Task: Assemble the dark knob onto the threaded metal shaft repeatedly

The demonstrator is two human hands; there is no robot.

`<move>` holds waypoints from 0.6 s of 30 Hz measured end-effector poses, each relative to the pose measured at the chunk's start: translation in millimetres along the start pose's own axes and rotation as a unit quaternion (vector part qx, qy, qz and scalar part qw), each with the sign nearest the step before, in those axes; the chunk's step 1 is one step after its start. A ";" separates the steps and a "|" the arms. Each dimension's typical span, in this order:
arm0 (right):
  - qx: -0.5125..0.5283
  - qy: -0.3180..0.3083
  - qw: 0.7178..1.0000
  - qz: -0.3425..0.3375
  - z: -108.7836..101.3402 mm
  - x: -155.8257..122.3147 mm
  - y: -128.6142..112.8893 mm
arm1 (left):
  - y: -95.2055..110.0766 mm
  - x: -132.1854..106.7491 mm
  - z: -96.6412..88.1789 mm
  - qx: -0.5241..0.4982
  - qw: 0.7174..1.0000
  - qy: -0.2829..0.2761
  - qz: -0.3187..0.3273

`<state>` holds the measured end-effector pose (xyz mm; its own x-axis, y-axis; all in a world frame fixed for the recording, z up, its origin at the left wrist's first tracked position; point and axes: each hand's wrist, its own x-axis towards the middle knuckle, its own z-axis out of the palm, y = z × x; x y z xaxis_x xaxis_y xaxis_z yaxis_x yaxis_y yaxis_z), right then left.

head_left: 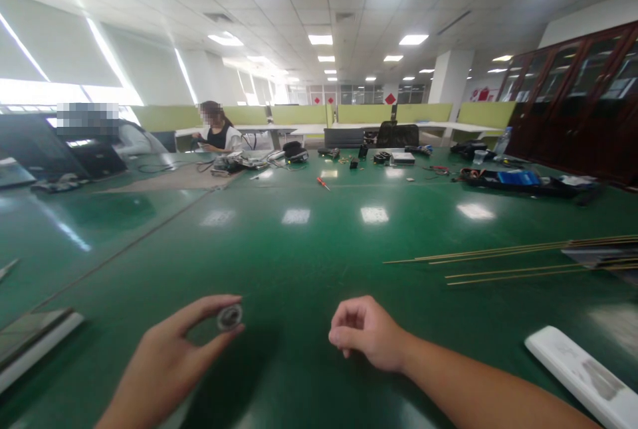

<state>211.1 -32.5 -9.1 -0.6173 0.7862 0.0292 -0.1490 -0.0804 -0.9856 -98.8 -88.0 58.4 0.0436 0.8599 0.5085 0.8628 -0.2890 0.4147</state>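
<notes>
At the lower left, my left hand [182, 352] pinches a small round part [230, 317] between thumb and fingertips. The part has a pale ring-shaped rim and a dark centre, like a bearing, and is held above the green table [294, 250]. To its right, my right hand [366, 333] is curled closed, thumb against the bent fingers. Whatever those fingers may hold is hidden. The two hands are apart.
Thin brass-coloured rods [488, 255] lie at right, above a white bar-shaped object [581, 372]. A flat panel [37, 343] is at far left. Farther back are an orange screwdriver [323, 182], a black tray [528, 183] and two seated people [219, 133].
</notes>
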 end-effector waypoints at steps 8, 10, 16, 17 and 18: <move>-0.259 0.171 0.944 -0.114 -8.0 2.7 7.5 | 90.8 44.1 67.8 -0.142 0.951 -0.222 0.158; -0.273 0.170 0.940 -0.116 -7.1 2.3 7.2 | 89.9 44.5 76.5 -0.157 0.947 -0.225 0.169; -0.276 0.171 0.942 -0.088 -4.8 3.0 8.3 | 57.9 29.8 90.6 -0.161 0.968 -0.126 0.147; -0.272 0.171 0.943 -0.091 -4.9 3.3 9.6 | 55.0 28.0 91.7 -0.161 0.969 -0.124 0.144; -0.269 0.171 0.943 -0.096 -5.1 3.4 11.0 | 53.5 26.9 92.7 -0.164 0.967 -0.129 0.144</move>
<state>211.3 -27.6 -20.7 -0.3205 0.9137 0.2500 0.2370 0.3329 -0.9127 -4.8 -41.3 24.4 0.4187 0.7879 0.4516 0.5914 -0.6139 0.5229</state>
